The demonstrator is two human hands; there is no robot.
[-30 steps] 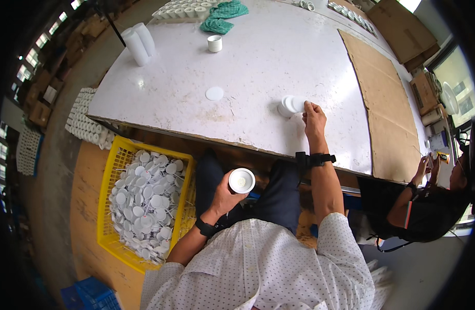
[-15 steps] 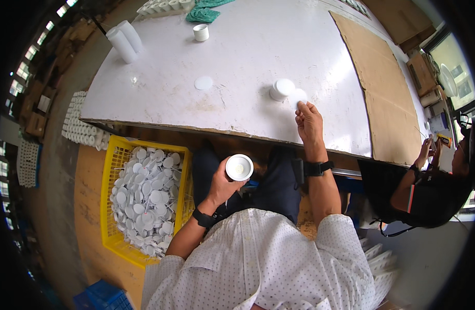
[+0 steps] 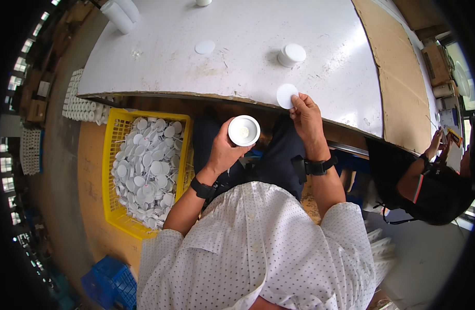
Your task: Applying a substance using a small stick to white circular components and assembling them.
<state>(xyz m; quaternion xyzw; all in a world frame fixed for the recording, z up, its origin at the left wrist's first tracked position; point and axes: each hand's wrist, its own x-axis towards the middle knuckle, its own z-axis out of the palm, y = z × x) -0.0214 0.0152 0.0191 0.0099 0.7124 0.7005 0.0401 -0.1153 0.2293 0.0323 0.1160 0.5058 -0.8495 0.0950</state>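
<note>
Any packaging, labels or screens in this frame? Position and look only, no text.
Yellow crate: on the floor left of the person, rectangular mesh, full of white discs.
Blue crate: lower left on the floor, partly cut off.
Cardboard sheet: flat brown, along the table's right side.
Cardboard boxes: brown, far right, beyond the table.
No screens or labels clearly visible.

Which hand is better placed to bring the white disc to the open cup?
Right, probably. The right hand already pinches the white disc at the table edge, close beside the open cup held in the left hand.
</note>
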